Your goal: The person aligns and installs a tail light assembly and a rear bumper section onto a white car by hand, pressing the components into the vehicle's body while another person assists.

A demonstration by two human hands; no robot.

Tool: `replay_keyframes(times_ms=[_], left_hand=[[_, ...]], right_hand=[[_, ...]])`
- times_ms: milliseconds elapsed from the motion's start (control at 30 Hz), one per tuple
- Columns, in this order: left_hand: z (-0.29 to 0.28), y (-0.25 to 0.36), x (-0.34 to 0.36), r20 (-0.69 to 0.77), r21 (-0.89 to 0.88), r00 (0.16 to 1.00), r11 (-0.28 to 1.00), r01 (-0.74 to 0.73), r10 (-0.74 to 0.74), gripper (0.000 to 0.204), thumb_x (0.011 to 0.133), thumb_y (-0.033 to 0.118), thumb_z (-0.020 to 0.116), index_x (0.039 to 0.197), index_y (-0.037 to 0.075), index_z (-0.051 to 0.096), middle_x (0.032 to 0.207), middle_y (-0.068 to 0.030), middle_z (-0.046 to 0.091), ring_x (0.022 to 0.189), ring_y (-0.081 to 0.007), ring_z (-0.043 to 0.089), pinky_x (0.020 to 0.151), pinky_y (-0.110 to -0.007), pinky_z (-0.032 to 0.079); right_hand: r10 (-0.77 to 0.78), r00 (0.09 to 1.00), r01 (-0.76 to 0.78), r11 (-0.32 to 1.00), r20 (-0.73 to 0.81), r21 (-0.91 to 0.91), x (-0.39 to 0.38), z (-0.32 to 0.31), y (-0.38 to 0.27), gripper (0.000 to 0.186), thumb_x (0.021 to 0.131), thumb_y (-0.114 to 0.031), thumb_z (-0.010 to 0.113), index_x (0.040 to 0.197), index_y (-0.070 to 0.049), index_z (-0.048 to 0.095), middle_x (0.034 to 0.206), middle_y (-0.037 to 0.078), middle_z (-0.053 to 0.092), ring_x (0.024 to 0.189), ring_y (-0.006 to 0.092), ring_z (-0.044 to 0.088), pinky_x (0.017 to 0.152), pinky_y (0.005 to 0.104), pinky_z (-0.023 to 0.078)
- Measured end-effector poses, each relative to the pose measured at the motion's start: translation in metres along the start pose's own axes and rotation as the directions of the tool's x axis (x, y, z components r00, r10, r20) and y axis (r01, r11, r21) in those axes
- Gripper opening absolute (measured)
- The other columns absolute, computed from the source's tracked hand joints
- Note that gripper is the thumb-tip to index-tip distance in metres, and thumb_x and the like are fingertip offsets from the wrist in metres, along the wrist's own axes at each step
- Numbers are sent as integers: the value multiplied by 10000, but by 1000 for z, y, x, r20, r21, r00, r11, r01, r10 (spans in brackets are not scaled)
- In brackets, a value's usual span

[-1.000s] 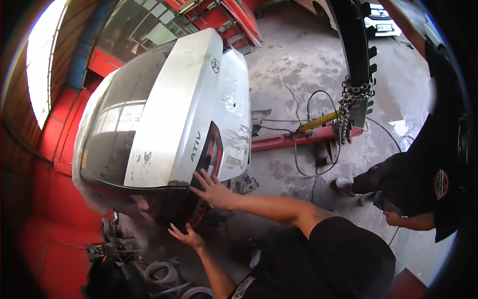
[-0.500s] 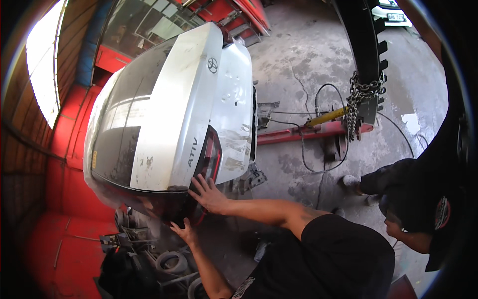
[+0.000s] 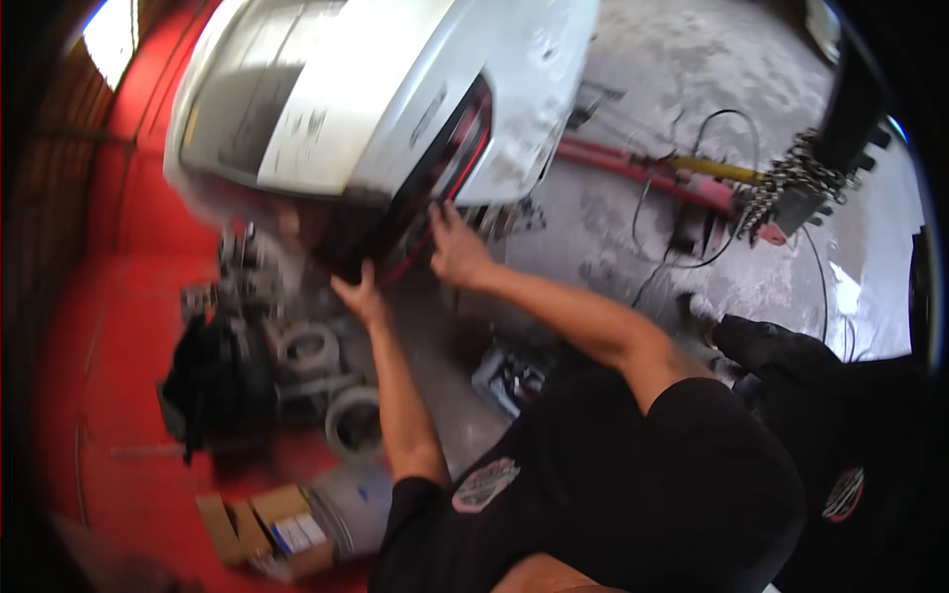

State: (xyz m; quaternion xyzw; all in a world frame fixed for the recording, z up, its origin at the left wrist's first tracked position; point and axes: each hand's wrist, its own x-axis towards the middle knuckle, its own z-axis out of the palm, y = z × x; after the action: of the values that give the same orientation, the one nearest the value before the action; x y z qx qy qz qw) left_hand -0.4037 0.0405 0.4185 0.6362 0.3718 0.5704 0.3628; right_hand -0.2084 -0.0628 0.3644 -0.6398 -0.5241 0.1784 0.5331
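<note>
Ideally, I support the tail light (image 3: pixel 440 173) evenly, without twisting. My left hand (image 3: pixel 364 298) and right hand (image 3: pixel 459 253) look open.

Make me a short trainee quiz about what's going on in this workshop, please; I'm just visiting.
1. True or false: the person's bare right hand is at the red-and-black glossy tail light of the white metal car.
2. What is wrapped around the thick black metal post?
A) Orange cloth strap
B) Silvery metal chain
C) White nylon rope
3. Fill in the blank: above the long red metal beam slants a slim cylinder coloured ____.

Key:
1. True
2. B
3. Yellow
</note>
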Motion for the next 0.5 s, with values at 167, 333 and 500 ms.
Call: replay_keyframes(times_ms=[167, 333, 500], left_hand=[[-20, -6, -7, -94, 13, 981, 985, 173, -171, 1175, 852, 263, 868, 1625, -31, 34, 1587, -191, 328, 1392, -290, 410, 1139, -413, 369], [-33, -17, -15, -111, -106, 954, 958, 267, -279, 1236, 831, 322, 886, 1640, 32, -3, 1569, -163, 360, 1347, -302, 469, 1084, -431, 433], [-37, -29, -13, -98, -155, 989, 983, 93, -109, 1162, 822, 292, 893, 1633, 65, 92, 1527, -143, 418, 1335, -284, 489, 1051, -405, 468]], right_hand=[[75, 988, -122, 920, 138, 372, -8, 33, -3, 1087, 792, -239, 648, 1598, 76, -11, 1617, 408, 159, 1490, 444, 337, 1187, 391, 324], [147, 964, -264, 645, 223, 717, -18, 53, -3, 1097, 831, -274, 693, 1546, 185, -1, 1496, 364, 436, 1389, 383, 474, 1128, 355, 396], [177, 953, -299, 419, 246, 857, -6, 63, -26, 1079, 872, -274, 702, 1490, 264, 0, 1327, 257, 582, 1274, 283, 548, 1072, 333, 431]])
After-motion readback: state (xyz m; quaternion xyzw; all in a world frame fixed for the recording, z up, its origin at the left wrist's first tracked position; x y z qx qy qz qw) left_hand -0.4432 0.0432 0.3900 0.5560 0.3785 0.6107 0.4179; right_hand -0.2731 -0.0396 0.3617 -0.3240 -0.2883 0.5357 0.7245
